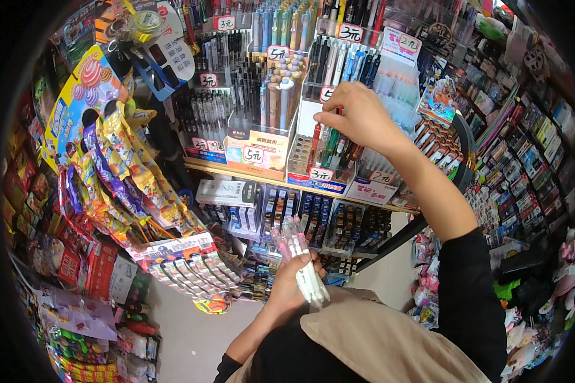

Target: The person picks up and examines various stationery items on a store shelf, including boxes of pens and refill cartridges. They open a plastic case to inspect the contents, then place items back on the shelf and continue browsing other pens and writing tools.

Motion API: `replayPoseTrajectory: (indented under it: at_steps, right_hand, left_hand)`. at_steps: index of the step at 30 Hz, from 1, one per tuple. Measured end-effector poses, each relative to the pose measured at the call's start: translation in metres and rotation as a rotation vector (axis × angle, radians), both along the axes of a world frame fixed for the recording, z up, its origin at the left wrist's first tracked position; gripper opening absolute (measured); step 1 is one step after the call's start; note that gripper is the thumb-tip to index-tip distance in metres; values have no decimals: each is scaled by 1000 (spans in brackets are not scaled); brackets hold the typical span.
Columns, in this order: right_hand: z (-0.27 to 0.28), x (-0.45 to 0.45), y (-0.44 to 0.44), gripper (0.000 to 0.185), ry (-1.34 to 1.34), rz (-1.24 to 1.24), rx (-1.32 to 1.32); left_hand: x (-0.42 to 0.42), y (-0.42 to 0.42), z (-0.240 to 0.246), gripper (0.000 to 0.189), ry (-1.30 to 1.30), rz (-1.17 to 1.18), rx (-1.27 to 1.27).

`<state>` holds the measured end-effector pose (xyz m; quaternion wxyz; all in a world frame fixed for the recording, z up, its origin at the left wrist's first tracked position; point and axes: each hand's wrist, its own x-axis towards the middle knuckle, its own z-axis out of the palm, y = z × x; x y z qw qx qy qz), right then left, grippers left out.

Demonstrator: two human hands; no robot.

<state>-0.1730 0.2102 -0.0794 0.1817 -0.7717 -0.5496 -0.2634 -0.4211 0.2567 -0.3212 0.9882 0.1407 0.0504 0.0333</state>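
Note:
In my left hand (pixel 292 280), low in front of my body, is a bundle of white and pink pens (pixel 302 261) held upright at a slant. My right hand (pixel 357 112) reaches over the front row of a clear tiered pen display (pixel 292 129). Its thumb and forefinger are bent around the top of a pen there; whether they grip it is hidden. Just under the thumb stands a red pen (pixel 316 139), beside a green pen (pixel 333 143). To their left, several round slots (pixel 301 148) in the holder hold no pens.
Candy packets (pixel 134 158) hang on a card at the left, close to the shelf. Below the wooden shelf edge (pixel 239 173) are small boxes (pixel 273 210) and a white carton (pixel 226 192). Packed racks (pixel 517 158) line the right. Grey floor (pixel 187 330) shows below.

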Motion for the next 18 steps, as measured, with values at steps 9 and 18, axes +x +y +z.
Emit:
replayPoseTrajectory:
  at_steps: [9, 18]
  right_hand:
    - [11, 19, 19, 29, -33, 49, 39]
    - [42, 29, 16, 27, -72, 17, 77]
  left_hand:
    - [-2, 2, 1, 15, 94, 86, 24]
    - [-1, 4, -8, 17, 159, 24, 39]
